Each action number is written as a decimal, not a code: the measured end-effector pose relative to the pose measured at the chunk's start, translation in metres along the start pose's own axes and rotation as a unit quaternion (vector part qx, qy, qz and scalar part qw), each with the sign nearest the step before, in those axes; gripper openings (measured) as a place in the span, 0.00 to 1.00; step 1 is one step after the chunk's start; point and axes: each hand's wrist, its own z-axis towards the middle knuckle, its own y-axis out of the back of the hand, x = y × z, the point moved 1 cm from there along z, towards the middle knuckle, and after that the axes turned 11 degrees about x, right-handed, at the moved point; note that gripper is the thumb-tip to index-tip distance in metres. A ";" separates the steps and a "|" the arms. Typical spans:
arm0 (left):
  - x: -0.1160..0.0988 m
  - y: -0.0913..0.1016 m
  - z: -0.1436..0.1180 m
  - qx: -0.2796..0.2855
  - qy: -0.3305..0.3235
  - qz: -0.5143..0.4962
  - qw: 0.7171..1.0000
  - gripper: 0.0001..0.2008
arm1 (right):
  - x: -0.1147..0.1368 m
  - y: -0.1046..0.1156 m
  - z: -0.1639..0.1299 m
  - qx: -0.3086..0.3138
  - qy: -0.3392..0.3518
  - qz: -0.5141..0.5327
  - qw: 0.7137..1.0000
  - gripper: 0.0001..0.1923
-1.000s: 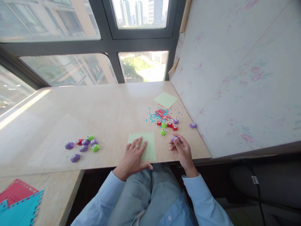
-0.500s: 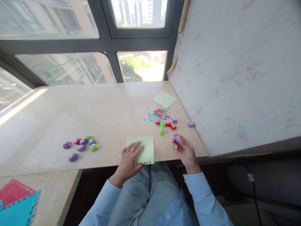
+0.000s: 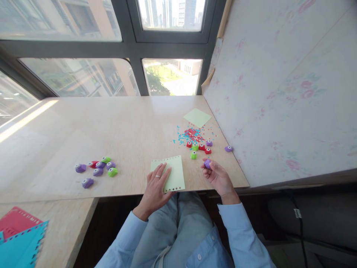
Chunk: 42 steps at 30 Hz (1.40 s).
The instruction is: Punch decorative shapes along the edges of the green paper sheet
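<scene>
My left hand (image 3: 158,182) lies flat, fingers stretched, on a pale green sheet of paper (image 3: 175,172) at the table's front edge. Small punched shapes run along the sheet's top and bottom edges; those at the bottom look like stars. In my right hand (image 3: 219,176), held up just right of the sheet, a purple craft punch (image 3: 207,163) is pinched between thumb and fingers. Beyond that hand sit several more craft punches, among them a green one (image 3: 193,155), a red one (image 3: 208,150) and a purple one (image 3: 209,143).
Red and blue confetti (image 3: 192,134) is scattered before another green sheet (image 3: 197,117). A lone purple punch (image 3: 228,148) sits by the wall (image 3: 279,111). Several punches (image 3: 98,172) cluster on the left. Punched red (image 3: 19,219) and blue (image 3: 25,245) sheets lie at lower left.
The green sheet under my left hand has turned slightly, its lower right corner swinging up and right. My right hand, still pinching the purple punch, has shifted a little to the left.
</scene>
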 end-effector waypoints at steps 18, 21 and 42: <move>0.024 0.017 -0.011 -0.523 0.248 -0.403 0.709 0.25 | -0.011 -0.018 -0.005 -0.016 0.039 -0.071 0.997 0.23; 0.034 0.019 -0.013 -0.540 0.259 -0.375 0.707 0.26 | -0.021 -0.033 -0.007 0.010 0.050 -0.099 0.994 0.23; 0.050 0.003 -0.006 -0.287 0.106 0.001 0.952 0.21 | -0.045 -0.096 0.137 0.160 0.157 -0.447 0.866 0.21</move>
